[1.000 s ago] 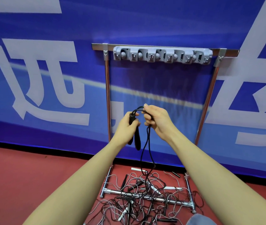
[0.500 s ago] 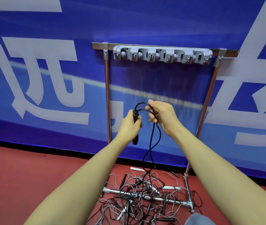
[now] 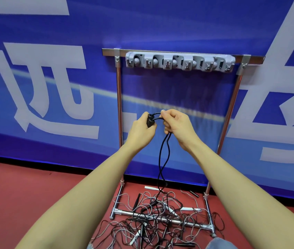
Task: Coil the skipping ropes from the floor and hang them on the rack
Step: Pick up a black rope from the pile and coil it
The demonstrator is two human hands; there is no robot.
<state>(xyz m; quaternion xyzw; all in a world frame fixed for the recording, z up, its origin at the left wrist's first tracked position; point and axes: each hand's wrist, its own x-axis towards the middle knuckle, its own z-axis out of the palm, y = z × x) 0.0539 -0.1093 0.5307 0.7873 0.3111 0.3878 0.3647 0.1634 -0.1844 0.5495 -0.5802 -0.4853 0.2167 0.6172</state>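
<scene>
1. At centre frame: left hand (image 3: 141,131) grips the black handle (image 3: 150,120) of a skipping rope (image 3: 162,159)
2. Just right of it: right hand (image 3: 175,125) pinches the rope's loop, strands hanging to the floor
3. Lower centre: tangled ropes (image 3: 153,221) on the red floor (image 3: 26,191)
4. Upper centre: rack (image 3: 180,62), grey hooks bare

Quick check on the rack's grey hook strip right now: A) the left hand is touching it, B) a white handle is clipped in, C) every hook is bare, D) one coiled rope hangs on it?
C: the hook strip carries nothing; the black rope is held in both hands below it.
</scene>
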